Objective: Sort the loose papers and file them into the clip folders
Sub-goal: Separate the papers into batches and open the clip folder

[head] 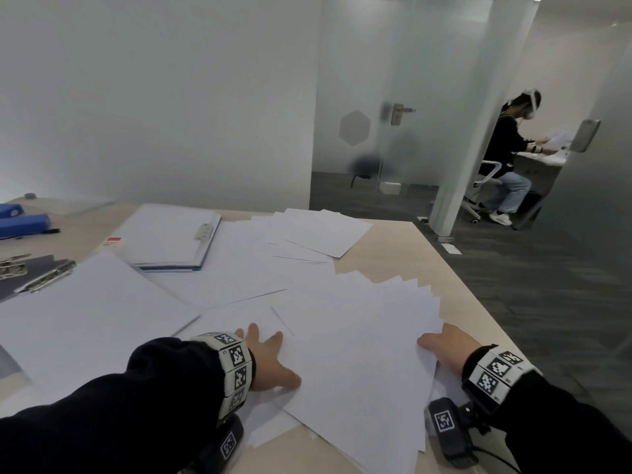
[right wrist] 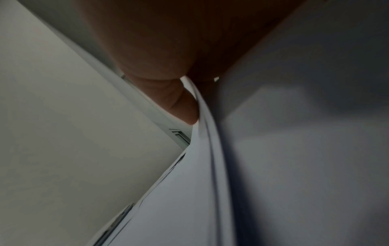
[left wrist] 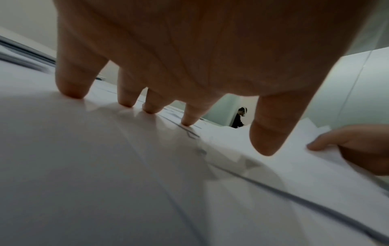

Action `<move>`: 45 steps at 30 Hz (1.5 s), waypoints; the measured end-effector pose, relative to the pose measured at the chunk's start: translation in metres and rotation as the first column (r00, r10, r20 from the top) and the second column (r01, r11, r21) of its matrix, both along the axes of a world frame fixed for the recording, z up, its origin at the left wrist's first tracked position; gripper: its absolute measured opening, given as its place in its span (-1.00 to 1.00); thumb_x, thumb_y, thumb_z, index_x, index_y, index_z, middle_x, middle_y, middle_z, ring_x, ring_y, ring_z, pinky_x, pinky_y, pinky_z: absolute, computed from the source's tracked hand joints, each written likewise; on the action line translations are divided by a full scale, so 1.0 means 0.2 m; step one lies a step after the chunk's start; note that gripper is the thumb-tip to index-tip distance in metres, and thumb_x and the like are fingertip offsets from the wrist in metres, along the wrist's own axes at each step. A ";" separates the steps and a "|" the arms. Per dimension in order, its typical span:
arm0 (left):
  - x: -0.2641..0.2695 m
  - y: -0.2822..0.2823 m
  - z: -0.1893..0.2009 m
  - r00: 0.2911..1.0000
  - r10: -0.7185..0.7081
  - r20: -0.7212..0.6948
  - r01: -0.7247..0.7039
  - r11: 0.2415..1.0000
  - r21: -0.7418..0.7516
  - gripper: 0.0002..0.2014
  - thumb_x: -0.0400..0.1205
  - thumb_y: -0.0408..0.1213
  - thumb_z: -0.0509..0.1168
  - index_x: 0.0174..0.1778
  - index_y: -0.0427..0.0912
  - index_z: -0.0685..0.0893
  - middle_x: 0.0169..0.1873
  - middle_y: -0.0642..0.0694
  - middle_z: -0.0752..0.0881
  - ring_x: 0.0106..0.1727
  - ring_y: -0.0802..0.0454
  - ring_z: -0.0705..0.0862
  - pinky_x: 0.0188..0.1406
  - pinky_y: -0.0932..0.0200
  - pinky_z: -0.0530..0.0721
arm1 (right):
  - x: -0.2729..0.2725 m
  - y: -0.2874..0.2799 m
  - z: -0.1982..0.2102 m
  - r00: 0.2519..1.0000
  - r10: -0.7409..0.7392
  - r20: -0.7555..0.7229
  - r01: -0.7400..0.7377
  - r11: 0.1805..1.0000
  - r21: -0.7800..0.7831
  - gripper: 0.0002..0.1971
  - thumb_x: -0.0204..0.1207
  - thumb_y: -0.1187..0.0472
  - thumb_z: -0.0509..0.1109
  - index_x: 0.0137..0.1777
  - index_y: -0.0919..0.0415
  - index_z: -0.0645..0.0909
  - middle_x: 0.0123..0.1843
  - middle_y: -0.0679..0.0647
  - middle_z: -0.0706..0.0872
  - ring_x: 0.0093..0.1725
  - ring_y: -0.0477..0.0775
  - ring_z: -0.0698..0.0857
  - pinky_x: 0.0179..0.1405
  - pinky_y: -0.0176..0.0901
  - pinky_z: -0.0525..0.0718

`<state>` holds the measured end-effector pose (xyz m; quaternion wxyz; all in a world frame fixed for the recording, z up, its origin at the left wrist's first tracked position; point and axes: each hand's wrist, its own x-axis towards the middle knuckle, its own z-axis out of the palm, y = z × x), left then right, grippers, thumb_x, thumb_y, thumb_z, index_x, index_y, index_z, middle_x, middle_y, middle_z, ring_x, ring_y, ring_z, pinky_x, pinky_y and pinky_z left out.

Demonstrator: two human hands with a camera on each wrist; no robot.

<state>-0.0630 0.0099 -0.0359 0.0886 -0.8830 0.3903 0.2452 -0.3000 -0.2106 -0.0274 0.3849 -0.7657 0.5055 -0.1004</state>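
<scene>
The light wooden bench (head: pixel 393 254) carries everything, and white sheets cover most of it. The biggest spread is a fanned stack of loose papers (head: pixel 359 336) at the near right corner, its staggered edges pointing toward the far side. Left of it lies a large neat pile of paper (head: pixel 85 313) held under the metal clip of a dark clip folder (head: pixel 44 277). Behind that, a second clip folder (head: pixel 171 237) with a blue edge lies open, a silver clip on its right side. A smaller scatter of sheets (head: pixel 318 234) sits near the far edge, and 2 blue objects (head: pixel 20 220) rest at the far left.

The left hand (head: pixel 270 360) is spread flat on the papers; in the left wrist view its fingers (left wrist: pixel 71 88) are straight, the 4 fingertips pressing the sheets and the thumb hovering just above them. The right hand (head: pixel 444 347) has hold of the fanned stack at its right edge: the thumb (right wrist: pixel 181 106) lies on top of the curved sheet edges while the other fingers are hidden beneath the paper.

In the room beyond a glass door, a seated person (head: pixel 506 155) works at another desk.
</scene>
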 end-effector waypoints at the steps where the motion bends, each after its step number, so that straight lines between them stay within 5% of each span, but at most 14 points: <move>1: -0.02 0.00 0.00 1.000 -0.019 -0.007 0.019 1.000 -0.004 0.09 0.31 0.47 0.19 0.71 0.22 -0.13 0.73 -0.21 -0.18 0.72 -0.34 -0.13 0.64 -0.38 0.00 | 0.00 0.01 0.00 1.000 0.011 -0.013 -0.011 1.000 -0.008 -0.88 0.59 0.28 0.31 0.08 0.11 0.56 0.05 0.10 0.68 0.04 0.14 0.61 0.06 -0.15 0.48; 6: -0.03 0.01 0.08 0.992 -0.084 -0.098 0.072 0.989 -0.125 0.03 0.43 0.38 0.32 0.73 0.19 -0.07 0.72 -0.06 0.13 0.69 -0.15 0.20 0.63 -0.07 0.22 | -0.06 0.03 0.02 0.999 -0.018 -0.044 0.016 0.999 -0.039 -0.89 0.57 0.30 0.31 0.03 0.13 0.58 -0.04 0.05 0.69 0.01 0.12 0.61 0.03 -0.17 0.46; 10: 0.02 0.03 0.10 1.000 -0.022 -0.021 0.021 0.998 -0.062 0.22 0.18 0.43 0.43 0.71 0.19 -0.03 0.63 -0.20 0.21 0.62 -0.29 0.29 0.57 -0.21 0.34 | -0.08 0.02 0.02 0.995 -0.032 -0.091 0.027 0.998 -0.059 -0.89 0.57 0.29 0.30 0.05 0.15 0.59 0.04 0.14 0.69 0.04 0.16 0.60 0.03 -0.18 0.45; 15: -0.07 0.01 0.11 0.993 -0.091 -0.068 0.088 0.995 -0.043 0.14 0.24 0.39 0.45 0.68 0.17 0.04 0.56 -0.17 0.32 0.51 -0.25 0.44 0.48 -0.14 0.46 | -0.05 0.02 0.05 0.996 -0.049 -0.078 0.046 0.998 -0.032 -0.94 0.57 0.30 0.33 -0.02 0.22 0.61 -0.13 0.09 0.68 -0.10 0.12 0.62 -0.07 -0.17 0.45; 22: -0.10 0.02 0.11 0.988 -0.119 -0.099 0.110 0.989 -0.096 0.14 0.30 0.40 0.42 0.71 0.24 -0.07 0.61 -0.05 0.39 0.57 -0.17 0.43 0.53 -0.06 0.41 | -0.08 -0.03 -0.02 0.958 -0.239 0.156 0.200 0.953 0.229 -0.78 0.46 0.39 0.43 0.11 0.41 0.67 0.00 0.40 0.78 0.04 0.43 0.76 0.25 0.31 0.65; 26: -0.12 0.02 0.13 0.982 -0.120 -0.148 0.097 0.984 -0.152 0.09 0.36 0.37 0.41 0.71 0.27 -0.08 0.60 0.05 0.42 0.59 -0.07 0.42 0.56 0.01 0.37 | -0.09 -0.01 -0.04 0.828 -0.378 0.415 0.182 0.880 0.439 -0.60 0.45 0.51 0.39 0.28 0.30 0.55 0.06 0.41 0.76 -0.02 0.44 0.77 0.05 0.29 0.73; 29: -0.14 0.01 0.13 0.978 -0.126 -0.167 0.096 0.980 -0.174 0.06 0.36 0.38 0.40 0.70 0.31 -0.07 0.57 0.07 0.46 0.55 -0.06 0.46 0.54 0.00 0.40 | -0.11 0.04 -0.01 0.852 -0.340 0.398 0.109 0.859 0.500 -0.80 0.46 0.47 0.41 0.07 0.46 0.68 -0.19 0.37 0.80 -0.28 0.33 0.78 -0.15 0.13 0.76; 34: -0.13 0.03 0.12 0.987 -0.143 -0.078 0.130 0.981 -0.146 0.05 0.39 0.38 0.33 0.70 0.30 -0.13 0.53 0.01 0.50 0.46 -0.12 0.54 0.42 0.01 0.50 | -0.13 0.02 -0.04 0.952 -0.217 0.218 0.150 0.946 0.287 -0.76 0.32 0.50 0.51 0.00 0.47 0.68 -0.15 0.39 0.81 -0.12 0.46 0.79 0.14 0.40 0.70; 38: -0.11 0.04 0.12 0.993 -0.119 -0.008 0.118 0.991 -0.066 0.00 0.45 0.38 0.28 0.71 0.27 -0.13 0.72 -0.11 0.14 0.63 -0.20 0.34 0.58 -0.10 0.32 | -0.19 -0.10 -0.06 0.933 -0.288 0.216 0.260 0.954 0.147 -0.74 0.25 0.41 0.59 -0.07 0.41 0.70 -0.11 0.32 0.82 -0.06 0.38 0.78 0.17 0.26 0.70; 41: -0.08 0.04 0.11 0.993 -0.108 0.048 0.108 0.994 -0.007 -0.12 0.46 0.39 0.21 0.68 0.21 0.10 0.66 -0.17 0.25 0.57 -0.25 0.40 0.52 -0.16 0.37 | -0.27 -0.21 -0.07 0.868 -0.401 0.293 0.376 0.916 0.140 -0.70 0.35 0.43 0.57 0.05 0.48 0.65 -0.01 0.33 0.76 0.02 0.33 0.74 0.14 0.09 0.65; 43: -0.06 0.03 0.10 0.992 -0.107 0.070 0.106 0.994 0.016 -0.22 0.48 0.39 0.18 0.61 0.16 0.26 0.58 -0.20 0.34 0.50 -0.28 0.45 0.47 -0.14 0.41 | -0.32 -0.26 -0.08 0.837 -0.452 0.309 0.424 0.892 0.157 -0.52 0.23 0.27 0.66 0.10 0.47 0.63 0.04 0.31 0.76 0.04 0.30 0.75 0.19 0.15 0.67; 45: -0.03 0.02 0.09 0.992 -0.093 0.085 0.090 0.995 0.032 -0.25 0.46 0.38 0.17 0.55 0.13 0.33 0.51 -0.21 0.40 0.45 -0.30 0.48 0.42 -0.15 0.44 | -0.36 -0.30 -0.09 0.817 -0.477 0.325 0.447 0.879 0.167 -0.60 0.27 0.20 0.64 0.02 0.39 0.63 0.04 0.28 0.74 0.01 0.23 0.72 0.23 0.15 0.67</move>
